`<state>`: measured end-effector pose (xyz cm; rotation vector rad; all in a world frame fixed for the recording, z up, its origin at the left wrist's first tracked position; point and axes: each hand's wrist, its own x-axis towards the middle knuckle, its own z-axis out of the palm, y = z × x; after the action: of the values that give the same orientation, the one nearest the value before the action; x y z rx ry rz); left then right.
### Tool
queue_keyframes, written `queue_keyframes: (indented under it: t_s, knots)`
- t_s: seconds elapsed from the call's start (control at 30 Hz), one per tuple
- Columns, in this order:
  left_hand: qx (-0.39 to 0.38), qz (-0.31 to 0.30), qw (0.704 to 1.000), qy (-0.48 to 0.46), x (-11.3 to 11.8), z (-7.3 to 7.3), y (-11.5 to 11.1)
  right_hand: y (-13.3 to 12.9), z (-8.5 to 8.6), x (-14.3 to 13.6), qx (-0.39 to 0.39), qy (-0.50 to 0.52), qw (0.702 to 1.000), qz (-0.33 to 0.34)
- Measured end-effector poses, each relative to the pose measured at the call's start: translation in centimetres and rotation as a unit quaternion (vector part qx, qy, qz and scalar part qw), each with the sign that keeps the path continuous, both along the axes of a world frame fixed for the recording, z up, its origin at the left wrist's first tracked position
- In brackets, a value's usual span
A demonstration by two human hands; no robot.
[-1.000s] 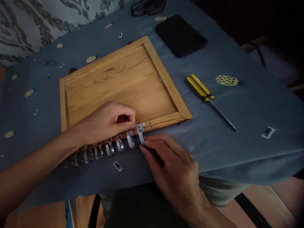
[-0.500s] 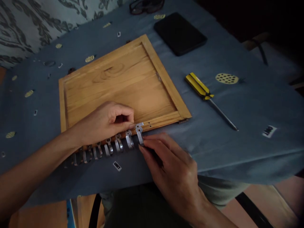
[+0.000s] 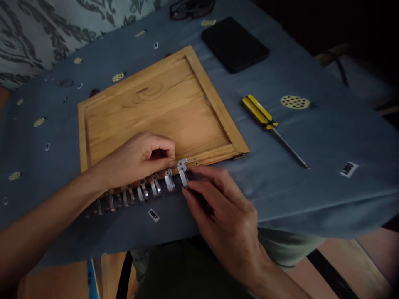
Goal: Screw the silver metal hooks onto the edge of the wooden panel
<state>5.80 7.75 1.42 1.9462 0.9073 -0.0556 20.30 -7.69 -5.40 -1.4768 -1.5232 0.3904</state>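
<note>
A framed wooden panel [image 3: 149,104] lies on the blue tablecloth, with a row of several curved metal hooks [image 3: 156,186] along its near edge. At the right end of that row, my right hand [image 3: 226,216] pinches a metal hook [image 3: 183,174] by its curved part. The flat plate of this hook rests on the panel's edge, left of two small holes. My left hand [image 3: 137,162] is over the near edge of the panel, thumb and index finger pressed together just beside the hook's plate. Whatever lies between those fingertips is too small to make out.
Right of the panel lies a screwdriver [image 3: 258,112] with a yellow and black handle, its tip toward the lower right. A black flat case or device [image 3: 234,45] and glasses [image 3: 191,9] are further back. Dark objects show at the panel's far edge.
My right index finger has lifted slightly from the hook, up toward the panel's edge. My left hand has hardly moved. The whole view has shifted slightly.
</note>
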Motion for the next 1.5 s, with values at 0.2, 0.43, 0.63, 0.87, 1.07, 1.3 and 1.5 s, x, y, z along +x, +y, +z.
queue_keyframes:
  t_s: [0.2,0.43,0.63,0.87,1.07,1.3,1.5]
  knots:
    - [0.004,-0.004,1.000,-0.007,0.14,0.06,0.02,-0.01,-0.09,-0.09,0.012,-0.003,1.000,0.005]
    - [0.015,0.004,1.000,-0.006,-0.23,-0.18,-0.15,0.10,-0.12,-0.08,0.026,0.013,1.000,0.010]
    - [0.009,0.007,1.000,-0.014,-0.32,-0.30,-0.09,0.13,0.05,-0.03,0.013,0.028,0.999,0.009]
    - [-0.012,0.015,1.000,-0.015,-0.29,-0.10,-0.09,0.19,-0.20,-0.12,0.017,0.014,1.000,0.014]
    - [0.008,0.009,1.000,-0.011,-0.27,-0.10,-0.04,0.12,-0.09,0.05,0.026,-0.004,1.000,0.013]
    - [0.017,0.012,1.000,-0.016,-0.22,-0.19,-0.17,-0.03,-0.12,0.02,0.020,-0.019,1.000,0.011]
    - [0.030,0.010,0.999,-0.008,-0.26,-0.34,-0.11,0.04,-0.02,0.00,0.018,-0.013,1.000,0.010]
